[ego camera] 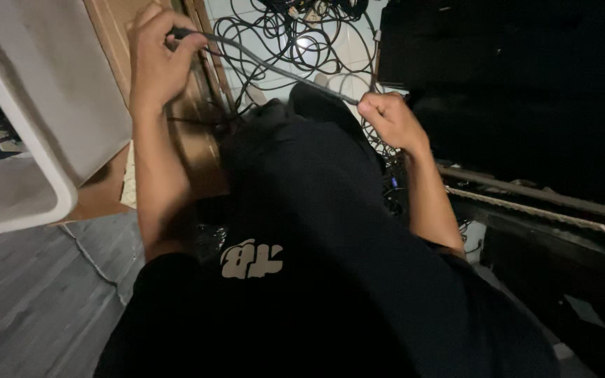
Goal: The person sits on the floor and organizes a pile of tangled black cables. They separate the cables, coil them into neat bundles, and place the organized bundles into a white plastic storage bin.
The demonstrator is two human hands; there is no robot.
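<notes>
A grey cable [267, 64] is stretched taut between both of my hands. My left hand [157, 59] pinches one end of it up at the top left, beside a wooden panel [117, 28]. My right hand [390, 119] grips the other part of the cable further right, above my black shirt. Beyond the cable lies a tangle of black wires [295, 28] on a pale tiled floor.
A white plastic bin [36, 140] stands at the left. Dark equipment cases [512, 84] fill the right side, with a metal rail [526, 192] below them. Grey wood-look flooring [29, 301] shows at the bottom left.
</notes>
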